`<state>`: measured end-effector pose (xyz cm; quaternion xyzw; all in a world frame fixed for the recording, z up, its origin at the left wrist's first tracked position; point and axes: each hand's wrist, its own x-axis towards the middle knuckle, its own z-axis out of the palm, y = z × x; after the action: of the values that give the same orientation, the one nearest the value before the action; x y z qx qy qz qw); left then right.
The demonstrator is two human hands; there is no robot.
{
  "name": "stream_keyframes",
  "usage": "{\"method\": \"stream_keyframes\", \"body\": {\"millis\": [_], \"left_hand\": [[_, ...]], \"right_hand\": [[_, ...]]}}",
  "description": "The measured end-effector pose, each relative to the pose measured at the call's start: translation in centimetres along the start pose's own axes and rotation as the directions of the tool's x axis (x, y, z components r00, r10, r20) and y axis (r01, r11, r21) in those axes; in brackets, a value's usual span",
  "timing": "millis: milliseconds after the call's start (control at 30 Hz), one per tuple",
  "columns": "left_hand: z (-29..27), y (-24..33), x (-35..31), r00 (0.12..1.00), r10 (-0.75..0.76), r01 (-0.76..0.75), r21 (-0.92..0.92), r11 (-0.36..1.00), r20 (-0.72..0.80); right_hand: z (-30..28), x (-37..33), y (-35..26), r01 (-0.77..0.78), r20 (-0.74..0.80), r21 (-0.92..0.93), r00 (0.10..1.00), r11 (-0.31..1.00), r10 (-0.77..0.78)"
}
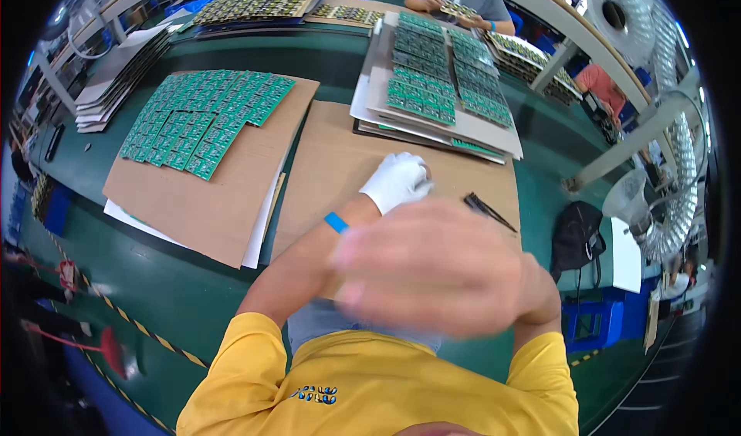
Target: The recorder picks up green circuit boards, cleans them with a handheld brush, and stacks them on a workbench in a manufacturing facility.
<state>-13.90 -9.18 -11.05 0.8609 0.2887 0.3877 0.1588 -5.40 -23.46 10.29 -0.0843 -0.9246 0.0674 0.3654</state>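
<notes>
My left hand (397,181), in a white glove with a blue band at its wrist, rests over the brown cardboard sheet (324,150). Its fingers are curled in, and whatever they may hold is hidden. My right hand (432,266) is bare and raised close to the camera, in front of my left forearm. Motion smears its fingers. A slim black hand tool (490,211), perhaps tweezers, lies on the cardboard right of the gloved hand. Beyond that hand, green circuit boards (421,92) lie in rows on stacked sheets.
More green circuit boards (208,116) cover another cardboard sheet (185,212) on the left. Farther left stands a stack of sheets (120,77). A co-worker (459,4) handles a board across the green bench. At right are a black bag (577,235) and a flexible duct (679,181).
</notes>
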Motion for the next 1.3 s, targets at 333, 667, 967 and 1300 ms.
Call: {"method": "stream_keyframes", "body": {"millis": [333,667,967,1300], "left_hand": [[-1.2,1.1,0.7,0.999,-0.051,0.051,0.005,0.999,0.018],[-1.7,1.4,0.9,0.999,0.022,-0.021,0.054,0.998,-0.028],[-19.1,-0.7,-8.4,0.733,-0.346,0.673,0.549,0.496,-0.586],[-21.3,-1.3,-8.4,0.428,-0.748,0.717,0.694,-0.062,-0.508]], "right_hand": [[-1.8,2.5,-7.7,0.015,-0.254,0.138,0.967,0.99,0.021],[-2.4,-2.0,-6.7,-0.036,-0.091,-0.254,0.996,0.967,0.013],[2.8,-15.8,-0.4,-0.483,-0.119,-0.309,0.874,0.819,0.47],[5.1,-18.7,0.5,-0.655,-0.216,-0.231,0.755,0.719,0.619]]}}
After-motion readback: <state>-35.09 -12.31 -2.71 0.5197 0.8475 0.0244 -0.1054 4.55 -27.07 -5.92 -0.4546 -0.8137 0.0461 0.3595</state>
